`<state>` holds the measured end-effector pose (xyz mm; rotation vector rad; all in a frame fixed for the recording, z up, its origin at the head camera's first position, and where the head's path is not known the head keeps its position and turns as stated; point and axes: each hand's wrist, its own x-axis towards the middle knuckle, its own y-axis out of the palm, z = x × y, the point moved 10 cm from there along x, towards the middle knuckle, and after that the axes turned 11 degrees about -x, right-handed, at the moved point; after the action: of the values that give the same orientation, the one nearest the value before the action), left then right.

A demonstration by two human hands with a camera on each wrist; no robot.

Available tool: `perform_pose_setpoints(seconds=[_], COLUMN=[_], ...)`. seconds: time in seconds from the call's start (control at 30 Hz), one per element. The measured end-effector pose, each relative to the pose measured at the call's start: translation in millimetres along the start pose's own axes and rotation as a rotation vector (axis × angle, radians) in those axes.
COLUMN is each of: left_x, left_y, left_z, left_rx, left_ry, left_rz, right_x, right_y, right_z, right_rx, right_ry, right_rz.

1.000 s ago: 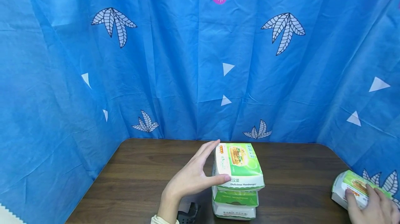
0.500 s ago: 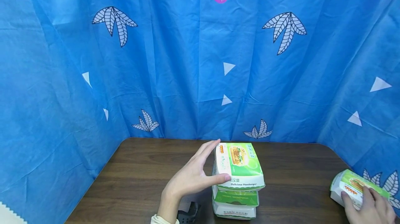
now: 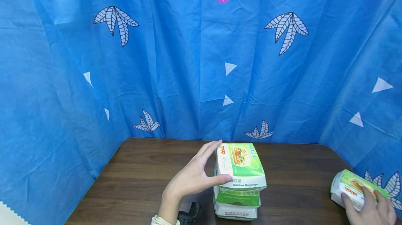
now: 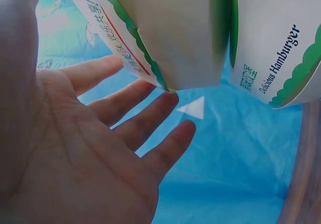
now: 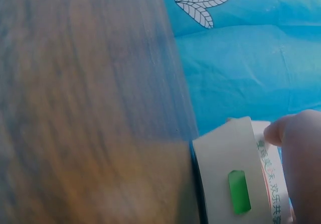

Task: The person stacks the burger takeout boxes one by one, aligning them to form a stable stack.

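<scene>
A green-and-white hamburger box [image 3: 241, 160] tops a stack in the middle of the table, over another box [image 3: 237, 205] of the same kind. My left hand [image 3: 194, 179] rests against the stack's left side, thumb on the front face and fingers extended toward the back. In the left wrist view its straight, spread fingers [image 4: 155, 121] touch a box's edge. At the far right, my right hand [image 3: 369, 205] grips a separate hamburger box [image 3: 351, 186], with the thumb at its left side and fingers curled over the top. The right wrist view shows that box's white side [image 5: 220, 158].
The brown wooden table [image 3: 141, 169] is enclosed by a blue patterned curtain [image 3: 176, 61] at the back and sides. A black device [image 3: 189, 214] is strapped by my left wrist. The right box lies near the table's right edge.
The right hand and its box have shifted slightly left. The left hand stays in place against the stack.
</scene>
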<state>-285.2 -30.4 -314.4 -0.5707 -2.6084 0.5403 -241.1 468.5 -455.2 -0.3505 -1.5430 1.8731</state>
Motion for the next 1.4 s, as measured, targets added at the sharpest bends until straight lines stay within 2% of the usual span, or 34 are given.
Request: perform_pose_setpoints(seconds=[0.1,0.33,0.6,0.9,1.13,1.4], left_x=[0.1,-0.1,-0.3,-0.4,-1.3,-0.6], left_y=[0.2,-0.1,-1.4,-1.6,-2.1,-1.0], left_z=[-0.2,2.3,-0.6,0.2,1.8,3.0], left_rx=[0.0,-0.013,0.006,0.007,0.011,0.01], left_ry=[0.002,-0.038,-0.006,-0.008,-0.028,-0.031], left_rz=[0.003,0.001,-0.006,0.0,-0.005,-0.001], right_x=[1.5,0.6,-2.7,-0.5,-0.7,-3.0], right_y=[2,-1,-4,-1,3,0], right_z=[3,12,21,24,25,24], right_rx=[0.005,0.016,0.029,-0.004,-0.009,0.022], right_ry=[-0.035,-0.094,-0.135,-0.132,-0.098,-0.083], right_rz=[0.005,-0.003,-0.032,-0.035,0.001,-0.044])
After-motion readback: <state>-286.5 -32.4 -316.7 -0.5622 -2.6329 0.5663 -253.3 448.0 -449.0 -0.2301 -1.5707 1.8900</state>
